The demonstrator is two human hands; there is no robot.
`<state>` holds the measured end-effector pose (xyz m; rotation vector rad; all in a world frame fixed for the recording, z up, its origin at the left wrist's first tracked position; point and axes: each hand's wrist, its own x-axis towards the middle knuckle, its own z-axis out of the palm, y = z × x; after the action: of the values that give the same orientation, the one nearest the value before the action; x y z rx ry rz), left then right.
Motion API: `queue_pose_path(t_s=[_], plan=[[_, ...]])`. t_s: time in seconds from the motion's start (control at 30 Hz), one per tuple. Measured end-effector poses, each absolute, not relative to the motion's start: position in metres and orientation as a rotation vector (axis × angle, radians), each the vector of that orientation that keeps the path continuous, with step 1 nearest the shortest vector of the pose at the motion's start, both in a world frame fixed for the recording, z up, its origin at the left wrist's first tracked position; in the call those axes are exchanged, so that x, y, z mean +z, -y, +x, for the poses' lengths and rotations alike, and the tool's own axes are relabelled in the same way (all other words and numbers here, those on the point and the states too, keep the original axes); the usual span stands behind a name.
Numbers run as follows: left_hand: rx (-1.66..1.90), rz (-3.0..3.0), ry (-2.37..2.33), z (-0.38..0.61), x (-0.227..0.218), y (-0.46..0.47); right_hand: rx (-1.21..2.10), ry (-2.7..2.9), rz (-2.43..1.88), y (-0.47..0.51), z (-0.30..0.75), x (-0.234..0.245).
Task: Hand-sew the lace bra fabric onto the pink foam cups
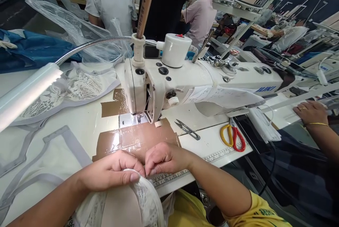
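My left hand (113,172) grips the edge of a white lace bra (149,198) between thumb and fingers, at the front of the table. A smooth beige cup panel (122,207) hangs below that edge. Fingertips pinched together, my right hand (164,159) meets the left one at the bra's edge; whatever lies in the pinch is too small to make out. Just beyond both hands is the white sewing machine (169,82), its needle area over a metal plate (127,120) and shiny brown tape (137,135).
Thread snips (187,129) and scissors with yellow and red handles (233,138) lie on the right. More lace bra pieces (84,85) spread over the left. A lit lamp tube (29,92) reaches in there. A co-worker's hand (311,112) rests at far right.
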<state>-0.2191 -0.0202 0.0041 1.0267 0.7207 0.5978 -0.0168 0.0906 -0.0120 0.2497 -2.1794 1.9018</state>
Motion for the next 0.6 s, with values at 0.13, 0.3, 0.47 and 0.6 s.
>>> queue_pose_path(t_s=[0.13,0.3,0.47,0.6], plan=[[0.604,0.997,-0.711,-0.2189,0.0035,0.0199,1.936,2.119,0.319,-0.0907,-0.0208,-0.0129],[0.625,0.960,-0.689,-0.2167,0.0037,0.0202,1.977,2.104,0.338,-0.0905,-0.0219,-0.0128],[0.651,0.967,-0.696,-0.2148,0.0062,0.0207,1.972,2.182,0.264,-0.0900,-0.0207,-0.0126],[0.640,1.041,-0.705,-0.2132,0.0101,0.0189,1.982,2.179,0.242,-0.0878,-0.0202,-0.0111]])
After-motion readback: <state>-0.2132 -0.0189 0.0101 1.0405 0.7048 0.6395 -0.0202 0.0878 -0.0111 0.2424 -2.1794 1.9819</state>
